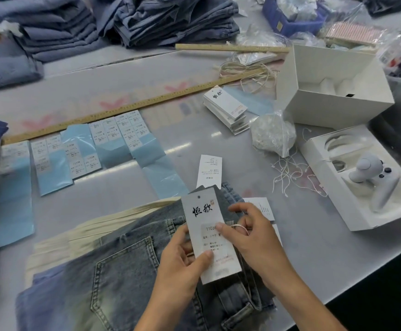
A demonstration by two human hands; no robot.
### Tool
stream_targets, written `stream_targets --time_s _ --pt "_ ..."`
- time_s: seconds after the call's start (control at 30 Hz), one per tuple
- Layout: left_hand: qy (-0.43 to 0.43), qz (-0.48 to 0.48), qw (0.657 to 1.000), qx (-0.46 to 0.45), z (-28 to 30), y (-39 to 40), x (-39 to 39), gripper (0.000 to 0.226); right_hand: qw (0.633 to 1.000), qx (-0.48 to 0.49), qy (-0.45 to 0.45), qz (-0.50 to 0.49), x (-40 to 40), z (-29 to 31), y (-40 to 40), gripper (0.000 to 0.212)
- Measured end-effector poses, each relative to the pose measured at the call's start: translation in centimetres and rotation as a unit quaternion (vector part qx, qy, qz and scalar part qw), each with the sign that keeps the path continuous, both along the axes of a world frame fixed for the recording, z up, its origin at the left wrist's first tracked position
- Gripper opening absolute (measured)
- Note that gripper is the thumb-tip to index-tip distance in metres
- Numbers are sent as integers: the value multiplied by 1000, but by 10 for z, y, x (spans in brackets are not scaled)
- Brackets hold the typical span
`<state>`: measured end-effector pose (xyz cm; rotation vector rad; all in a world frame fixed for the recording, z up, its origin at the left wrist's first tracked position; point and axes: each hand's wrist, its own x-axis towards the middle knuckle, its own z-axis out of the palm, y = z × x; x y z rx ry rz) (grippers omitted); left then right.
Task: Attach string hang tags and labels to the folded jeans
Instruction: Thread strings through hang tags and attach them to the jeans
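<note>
**Head view: both hands on a hang tag above the folded jeans**

Head camera looks down on a grey table [218, 144] where the folded jeans [127, 271] lie at the near edge. Over them the left hand [185, 259] pinches the lower part of a white hang tag [209, 235], thumb on its face. The right hand [252, 232] presses its thumb on the middle of the tag and holds a loop of pale string [238, 227] in curled fingers.

Around them: blue sheets of size labels [113, 137] in a row beside a long wooden ruler [132, 106]; a stack of spare tags [228, 108]; a plastic bag of strings [272, 134] with loose strings [292, 173] spilled nearby; an open white box [333, 91]; a tray holding a white controller [376, 180]. Stacked jeans [170, 17] sit at the far side.
</note>
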<state>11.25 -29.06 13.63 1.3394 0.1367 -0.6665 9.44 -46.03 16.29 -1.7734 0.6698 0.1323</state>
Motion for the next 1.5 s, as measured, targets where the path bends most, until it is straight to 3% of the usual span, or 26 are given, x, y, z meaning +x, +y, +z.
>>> stream_targets --time_s 0.1,0.27,0.37,0.47,0.6,0.73,0.87,1.03,1.17,1.5 --pt "-9 -17 1000 -11 5 0 3 50 996 74 -11 48 0 5 0 6" --pt "-26 84 996 18 9 -10 10 16 991 75 -35 107 -9 5 9 7" --pt "-15 98 995 10 11 -11 13 19 987 47 -15 151 -17 4 11 24" --pt "-39 87 995 36 14 -13 12 22 987 51 -12 155 -24 8 7 23" --pt "-87 79 990 77 14 -8 9 11 991 -50 -77 97 -27 20 -13 21" --pt "-134 41 982 122 16 -6 7 31 978 -102 -144 115 -19 42 -24 19" --pt "-147 55 985 78 20 -12 5 18 974 -84 -169 123 -5 48 -17 13" --pt "-163 52 983 64 21 -14 1 20 949 -205 -222 90 4 44 3 5" --pt "-172 22 983 57 20 -13 -2 27 930 -280 -224 85 6 44 12 4" --pt "-204 -44 975 75 15 -13 -2 35 920 -319 -216 76 10 43 11 7"
